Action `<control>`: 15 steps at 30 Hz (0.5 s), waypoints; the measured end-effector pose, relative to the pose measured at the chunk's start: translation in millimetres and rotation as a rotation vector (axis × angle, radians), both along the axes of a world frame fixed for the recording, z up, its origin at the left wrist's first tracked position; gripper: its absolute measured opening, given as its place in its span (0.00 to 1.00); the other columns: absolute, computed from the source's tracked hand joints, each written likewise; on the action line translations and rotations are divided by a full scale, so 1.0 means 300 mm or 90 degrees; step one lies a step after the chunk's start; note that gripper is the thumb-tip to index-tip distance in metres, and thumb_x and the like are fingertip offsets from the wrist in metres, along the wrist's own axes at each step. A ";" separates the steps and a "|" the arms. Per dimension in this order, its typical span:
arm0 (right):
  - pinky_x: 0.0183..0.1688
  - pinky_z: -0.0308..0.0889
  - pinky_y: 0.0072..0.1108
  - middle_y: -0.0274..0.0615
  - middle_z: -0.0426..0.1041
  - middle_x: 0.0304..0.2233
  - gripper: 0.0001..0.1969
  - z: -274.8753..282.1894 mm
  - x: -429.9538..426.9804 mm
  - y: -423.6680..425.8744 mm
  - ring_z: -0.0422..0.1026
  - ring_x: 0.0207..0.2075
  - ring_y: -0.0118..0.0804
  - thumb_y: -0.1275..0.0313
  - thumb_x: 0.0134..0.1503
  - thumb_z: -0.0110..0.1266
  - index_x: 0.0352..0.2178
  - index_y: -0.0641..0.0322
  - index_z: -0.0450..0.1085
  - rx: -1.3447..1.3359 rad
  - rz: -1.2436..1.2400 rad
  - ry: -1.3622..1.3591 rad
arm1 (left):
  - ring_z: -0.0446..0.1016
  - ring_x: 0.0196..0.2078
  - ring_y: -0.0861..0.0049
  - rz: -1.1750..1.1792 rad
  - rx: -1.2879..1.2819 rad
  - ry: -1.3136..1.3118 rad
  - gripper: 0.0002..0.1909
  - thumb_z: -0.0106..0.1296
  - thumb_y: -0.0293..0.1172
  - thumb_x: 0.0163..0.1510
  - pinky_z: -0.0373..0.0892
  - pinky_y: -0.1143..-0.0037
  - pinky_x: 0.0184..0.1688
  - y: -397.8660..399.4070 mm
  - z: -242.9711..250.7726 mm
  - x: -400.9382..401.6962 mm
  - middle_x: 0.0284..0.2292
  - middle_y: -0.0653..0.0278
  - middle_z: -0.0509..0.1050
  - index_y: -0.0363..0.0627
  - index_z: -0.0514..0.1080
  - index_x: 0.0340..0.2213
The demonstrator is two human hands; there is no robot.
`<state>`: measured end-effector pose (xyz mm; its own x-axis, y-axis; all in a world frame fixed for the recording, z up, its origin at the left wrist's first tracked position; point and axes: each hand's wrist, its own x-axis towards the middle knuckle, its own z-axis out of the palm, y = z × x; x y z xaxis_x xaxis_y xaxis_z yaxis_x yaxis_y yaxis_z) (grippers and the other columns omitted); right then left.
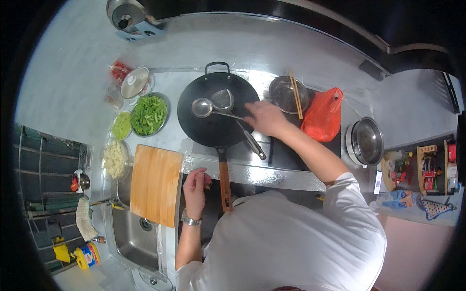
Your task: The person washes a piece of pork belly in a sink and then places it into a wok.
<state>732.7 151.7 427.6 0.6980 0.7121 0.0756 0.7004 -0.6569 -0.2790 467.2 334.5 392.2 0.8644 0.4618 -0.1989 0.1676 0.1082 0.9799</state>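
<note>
A black wok (214, 131) sits on the cooktop, its wooden handle (225, 182) pointing towards me. A metal ladle (202, 108) and a spatula (222, 100) lie in it; the spatula's grip sticks out over the near right rim. My right hand (265, 118) is over the wok's right edge, at the ladle's handle. That handle runs to the thumb and its end is hidden, so whether the fingers grip it is unclear. My left hand (196, 185), loosely curled with nothing visible in it, hangs between the wok handle and a wooden cutting board (156, 185).
Chopped greens (149, 114), pale green slices (121, 125) and pale cut pieces (115, 159) stand in dishes at left. A metal bowl (285, 94) with chopsticks (295, 92) and a red plastic bag (322, 116) are at right. The board partly covers the sink (134, 240).
</note>
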 end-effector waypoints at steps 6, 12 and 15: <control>0.42 0.68 0.35 0.52 0.74 0.37 0.26 -0.159 0.033 0.147 0.73 0.41 0.51 0.54 0.50 0.52 0.45 0.60 0.67 -0.268 0.036 0.135 | 0.69 0.27 0.87 -0.031 -0.002 -0.039 0.10 0.41 0.31 0.62 0.64 0.85 0.28 -0.044 -0.010 0.036 0.26 0.69 0.72 0.40 0.70 0.38; 0.43 0.68 0.37 0.55 0.74 0.37 0.21 -0.233 0.072 0.177 0.73 0.41 0.53 0.61 0.48 0.51 0.39 0.64 0.70 -0.277 0.017 0.251 | 0.70 0.28 0.87 -0.051 -0.010 -0.046 0.09 0.41 0.29 0.61 0.64 0.86 0.27 -0.064 -0.012 0.041 0.26 0.69 0.73 0.39 0.70 0.38; 0.40 0.69 0.35 0.53 0.75 0.33 0.15 -0.220 0.064 0.140 0.75 0.37 0.51 0.69 0.47 0.48 0.33 0.67 0.74 -0.188 -0.043 0.250 | 0.70 0.28 0.87 -0.057 -0.017 -0.038 0.09 0.41 0.29 0.61 0.65 0.86 0.27 -0.057 -0.001 0.023 0.26 0.69 0.73 0.39 0.70 0.38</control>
<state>751.9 193.5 361.5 0.6786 0.6152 -0.4013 0.5325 -0.7883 -0.3082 474.0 317.3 391.9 0.9127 0.3772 -0.1573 0.1194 0.1219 0.9853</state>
